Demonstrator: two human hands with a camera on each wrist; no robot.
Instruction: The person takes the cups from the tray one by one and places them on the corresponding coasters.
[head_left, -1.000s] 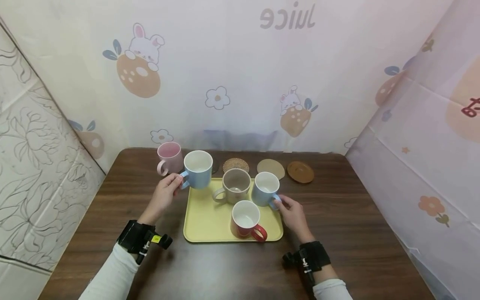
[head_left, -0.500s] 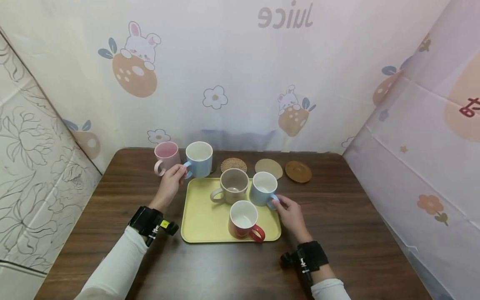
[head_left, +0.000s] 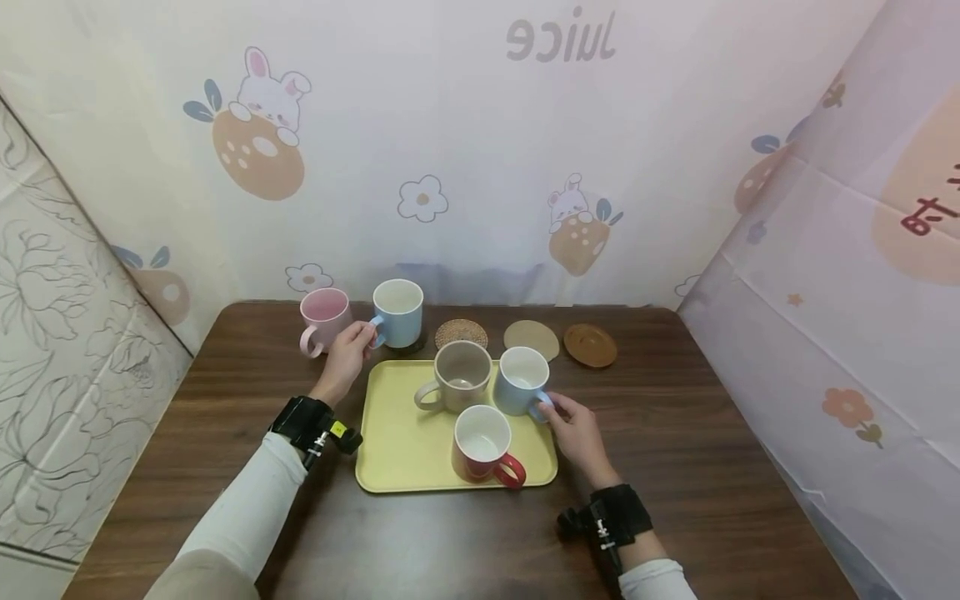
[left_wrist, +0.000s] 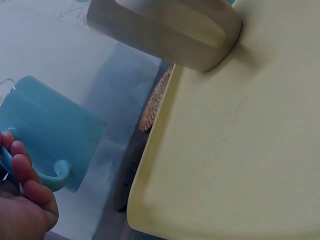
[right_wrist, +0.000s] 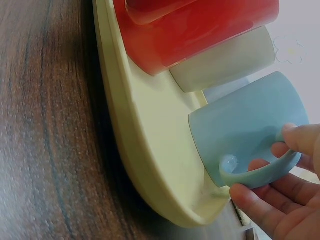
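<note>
My left hand (head_left: 349,350) grips the handle of a blue mug (head_left: 399,315) with a white inside. In the left wrist view this blue mug (left_wrist: 50,125) hangs just over a dark round coaster (left_wrist: 131,172), a gap between them. My right hand (head_left: 576,427) pinches the handle of a second, light blue mug (head_left: 521,383), at the right back of the yellow tray (head_left: 405,450). The right wrist view shows thumb and fingers round that handle (right_wrist: 265,175). On the tray, a taupe mug (head_left: 459,382) and a red mug with a white inside (head_left: 480,446) stand upright.
A pink mug (head_left: 322,317) stands at the table's back left, close to my left hand. Along the back lie a woven coaster (head_left: 461,332), a beige coaster (head_left: 532,337) and a brown round coaster (head_left: 590,345). A printed cloth (head_left: 480,150) hangs behind the dark wooden table (head_left: 675,417).
My left hand has carried the blue mug back and away from the tray's rear left corner, to over the dark coaster. My right hand keeps hold of the light blue mug, its place unchanged.
</note>
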